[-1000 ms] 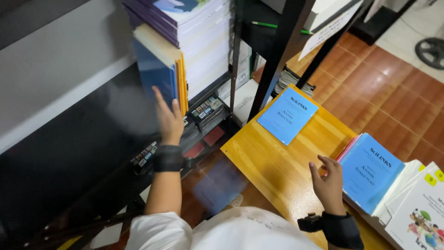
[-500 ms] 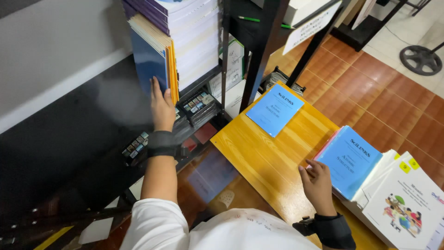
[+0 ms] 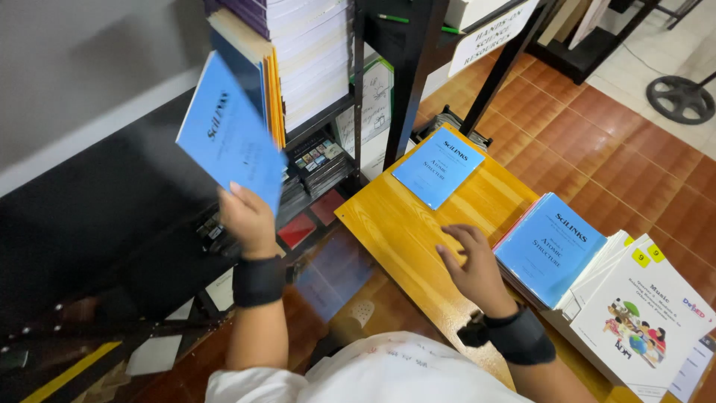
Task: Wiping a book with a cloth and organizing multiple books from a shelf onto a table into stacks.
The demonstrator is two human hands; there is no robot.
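Observation:
My left hand (image 3: 247, 218) grips the lower corner of a thin blue booklet (image 3: 230, 142) and holds it up in front of the black shelf (image 3: 406, 67). My right hand (image 3: 471, 263) hovers with spread fingers over the yellow wooden table (image 3: 403, 231), holding nothing. It is just left of a stack of matching blue booklets (image 3: 552, 246). A single blue booklet (image 3: 438, 166) lies flat at the table's far end. Both wrists wear black bands.
The shelf carries tall stacks of books (image 3: 298, 52) and small boxes lower down. White workbooks with colourful covers (image 3: 649, 313) lie at the table's right. A fan base (image 3: 680, 97) stands on the brown tiled floor at the far right.
My left hand has pulled a blue booklet out from the books on the shelf and now holds it free. My right hand moved left, off the blue stack, over the table.

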